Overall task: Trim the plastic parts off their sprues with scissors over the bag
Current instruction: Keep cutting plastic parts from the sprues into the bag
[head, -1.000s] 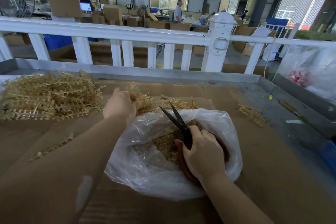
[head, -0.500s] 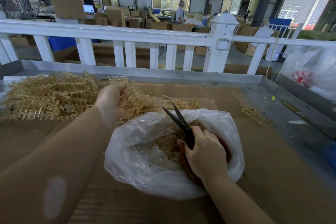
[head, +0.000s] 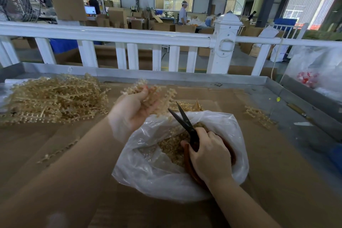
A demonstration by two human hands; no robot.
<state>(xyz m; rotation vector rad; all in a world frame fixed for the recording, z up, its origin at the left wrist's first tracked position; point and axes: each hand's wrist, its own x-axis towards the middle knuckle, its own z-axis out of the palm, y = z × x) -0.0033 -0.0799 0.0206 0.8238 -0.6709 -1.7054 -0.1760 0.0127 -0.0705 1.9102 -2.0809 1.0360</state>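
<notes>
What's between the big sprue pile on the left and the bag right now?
In the head view, the left hand gripping a bunch of sprues sits between the sprue pile and the bag, over brown cardboard.

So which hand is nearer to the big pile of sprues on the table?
Left. The left hand is just right of the pile, holding some sprues; the right hand is farther away, over the bag.

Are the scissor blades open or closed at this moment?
Open. The scissors in the right hand show two black blades splayed in a V over the bag.
</notes>
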